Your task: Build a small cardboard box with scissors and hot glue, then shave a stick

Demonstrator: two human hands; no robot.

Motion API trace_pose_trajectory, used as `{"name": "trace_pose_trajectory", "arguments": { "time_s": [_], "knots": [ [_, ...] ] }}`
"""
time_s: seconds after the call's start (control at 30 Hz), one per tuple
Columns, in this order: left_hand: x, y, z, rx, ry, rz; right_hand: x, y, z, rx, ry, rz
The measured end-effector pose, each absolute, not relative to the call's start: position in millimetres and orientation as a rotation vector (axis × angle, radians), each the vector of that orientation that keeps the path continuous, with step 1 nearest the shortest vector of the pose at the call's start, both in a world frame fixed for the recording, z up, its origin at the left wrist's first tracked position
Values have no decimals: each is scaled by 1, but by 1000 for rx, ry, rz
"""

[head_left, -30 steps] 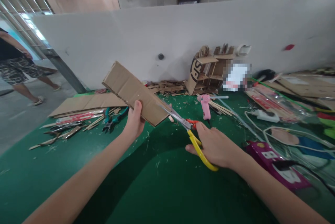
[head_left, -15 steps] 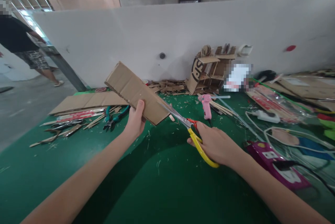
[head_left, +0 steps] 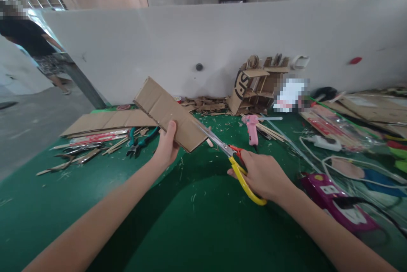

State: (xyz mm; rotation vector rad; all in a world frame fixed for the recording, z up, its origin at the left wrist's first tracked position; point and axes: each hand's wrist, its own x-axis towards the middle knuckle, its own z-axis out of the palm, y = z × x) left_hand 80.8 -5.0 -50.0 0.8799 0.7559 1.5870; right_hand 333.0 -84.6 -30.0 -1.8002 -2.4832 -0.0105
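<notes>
Over the green worktop (head_left: 203, 229), the cardboard piece (head_left: 168, 110) is held up, its long axis running from 10 to 4 o'clock. The scissors (head_left: 226, 148) point along nearly the same line, towards 10. Their handles are in the closed grip of the right hand (head_left: 263, 174), from which the cardboard lies at 10 o'clock. The left hand (head_left: 165, 147) is nearer, pinching its lower edge. The blades (head_left: 218, 140) overlap its 4 o'clock end; whether they bite, I cannot tell.
</notes>
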Motion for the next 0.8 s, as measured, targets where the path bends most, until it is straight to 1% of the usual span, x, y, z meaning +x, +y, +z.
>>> {"name": "trace_pose_trajectory", "arguments": {
  "time_s": [0.2, 0.57, 0.8],
  "knots": [
    [81, -7, -49, 924, 730, 1590, 334, -87, -30, -1752, -2532, 3],
    [82, -9, -47, 911, 749, 1571, 331, -86, -31, -1817, -2503, -105],
    [81, -11, -47, 920, 753, 1539, 334, -88, -32, -1745, -2518, -17]
  ]
}}
